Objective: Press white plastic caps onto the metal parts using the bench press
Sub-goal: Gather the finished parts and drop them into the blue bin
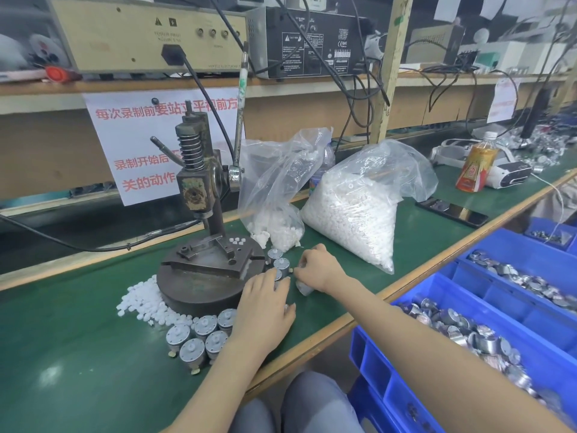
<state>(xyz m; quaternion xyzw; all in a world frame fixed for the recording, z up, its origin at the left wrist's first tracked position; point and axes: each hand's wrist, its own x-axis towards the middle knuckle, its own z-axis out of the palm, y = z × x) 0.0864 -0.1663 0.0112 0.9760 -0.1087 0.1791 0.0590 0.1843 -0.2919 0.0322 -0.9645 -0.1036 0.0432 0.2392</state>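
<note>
The press [199,214] stood mid-table on its round base [199,295], closely ringed. White caps [146,303] lay heaped at its left front, metal parts [199,335] clustered at its front, and further motors [279,260] stood at its right. Two plastic bags [359,214] walled off the far right. The green table [62,370] lay open at the near left. Blue bins [468,354] stood just beyond its right edge.

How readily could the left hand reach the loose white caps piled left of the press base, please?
Probably yes: the left hand lies open nearby; only standing metal parts sit between it and the caps.
</note>
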